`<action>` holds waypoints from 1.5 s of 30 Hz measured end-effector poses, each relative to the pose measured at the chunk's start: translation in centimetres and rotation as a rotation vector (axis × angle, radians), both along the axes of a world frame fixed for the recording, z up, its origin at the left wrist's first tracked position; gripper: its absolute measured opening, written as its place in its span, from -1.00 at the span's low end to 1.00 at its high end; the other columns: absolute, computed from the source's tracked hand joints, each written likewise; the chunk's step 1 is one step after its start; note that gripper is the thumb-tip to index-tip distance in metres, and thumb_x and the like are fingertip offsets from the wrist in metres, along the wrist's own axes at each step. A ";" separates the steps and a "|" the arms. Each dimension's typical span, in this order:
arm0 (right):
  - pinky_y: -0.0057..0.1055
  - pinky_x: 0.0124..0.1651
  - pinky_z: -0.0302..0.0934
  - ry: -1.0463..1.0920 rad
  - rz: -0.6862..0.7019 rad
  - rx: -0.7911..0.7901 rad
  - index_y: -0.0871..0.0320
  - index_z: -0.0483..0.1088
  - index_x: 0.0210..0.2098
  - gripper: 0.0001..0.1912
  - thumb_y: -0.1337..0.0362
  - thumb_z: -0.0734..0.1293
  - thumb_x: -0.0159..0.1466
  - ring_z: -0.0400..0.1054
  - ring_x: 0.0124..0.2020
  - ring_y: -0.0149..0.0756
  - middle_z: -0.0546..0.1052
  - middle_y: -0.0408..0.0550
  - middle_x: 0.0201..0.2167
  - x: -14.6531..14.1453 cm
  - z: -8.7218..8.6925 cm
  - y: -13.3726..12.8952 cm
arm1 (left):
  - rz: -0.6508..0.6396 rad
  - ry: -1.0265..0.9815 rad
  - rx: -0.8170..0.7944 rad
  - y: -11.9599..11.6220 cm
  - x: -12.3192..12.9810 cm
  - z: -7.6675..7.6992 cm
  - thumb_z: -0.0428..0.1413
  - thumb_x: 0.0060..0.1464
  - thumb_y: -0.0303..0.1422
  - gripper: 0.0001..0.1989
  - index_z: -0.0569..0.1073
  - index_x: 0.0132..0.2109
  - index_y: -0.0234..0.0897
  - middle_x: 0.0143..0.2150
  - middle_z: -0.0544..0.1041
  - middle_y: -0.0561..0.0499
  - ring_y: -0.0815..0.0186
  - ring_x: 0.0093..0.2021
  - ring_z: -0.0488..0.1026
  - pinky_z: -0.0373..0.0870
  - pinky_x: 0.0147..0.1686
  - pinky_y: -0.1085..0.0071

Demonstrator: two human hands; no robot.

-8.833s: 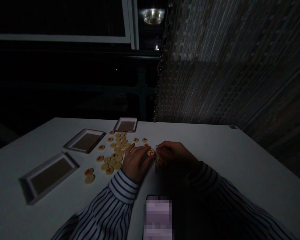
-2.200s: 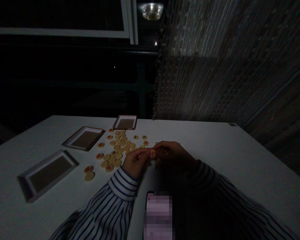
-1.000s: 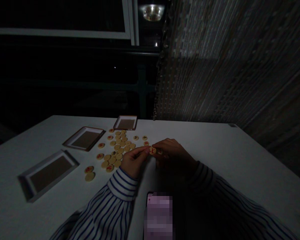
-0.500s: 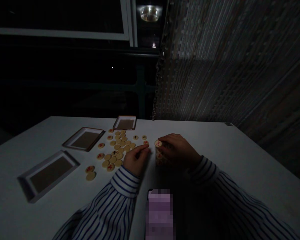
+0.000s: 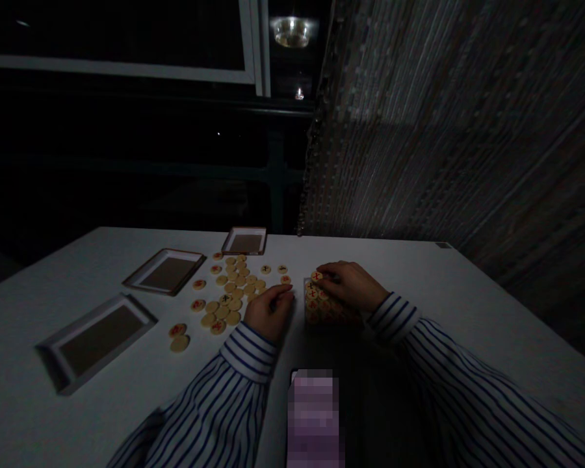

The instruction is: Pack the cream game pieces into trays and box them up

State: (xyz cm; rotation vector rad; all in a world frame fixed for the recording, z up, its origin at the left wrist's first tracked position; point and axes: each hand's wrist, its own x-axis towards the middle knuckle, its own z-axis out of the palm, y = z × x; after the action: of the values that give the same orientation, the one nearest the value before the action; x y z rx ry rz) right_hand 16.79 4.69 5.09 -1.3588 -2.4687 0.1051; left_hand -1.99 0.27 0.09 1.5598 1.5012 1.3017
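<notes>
head | red-marked disc (image 5: pixel 316 277) pinched by right hand (image 5: pixel 355 285), near packed discs (image 5: pixel 324 307) | left hand (image 5: pixel 270 313) curled, grip unclear

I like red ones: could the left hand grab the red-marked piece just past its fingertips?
Probably yes: the left hand is right beside the red-marked piece, and nothing seems to lie between them.

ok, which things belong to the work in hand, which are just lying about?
In the work: marked piece in the right hand, rows of pieces by it, probably the loose pieces.
Lying about, apparently: three shallow trays, blurred phone-like slab.
</notes>
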 end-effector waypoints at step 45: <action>-0.47 -0.24 0.08 -0.183 0.015 -0.094 0.09 0.41 -0.26 -0.71 0.17 0.12 0.18 0.34 -0.25 -0.31 0.50 -0.06 -0.29 -0.5 -1.5 1.7 | -0.063 0.172 0.031 0.6 -0.4 -1.0 -0.01 -0.06 -0.28 -0.73 0.46 -0.25 -0.32 -0.38 0.53 -0.03 0.33 -0.35 0.44 0.37 -0.35 0.42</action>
State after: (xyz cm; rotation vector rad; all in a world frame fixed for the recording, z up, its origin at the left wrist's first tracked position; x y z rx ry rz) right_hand 16.30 6.38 3.56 -1.4477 -2.6548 0.1055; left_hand -2.40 0.84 -0.90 1.7634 1.5278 1.1857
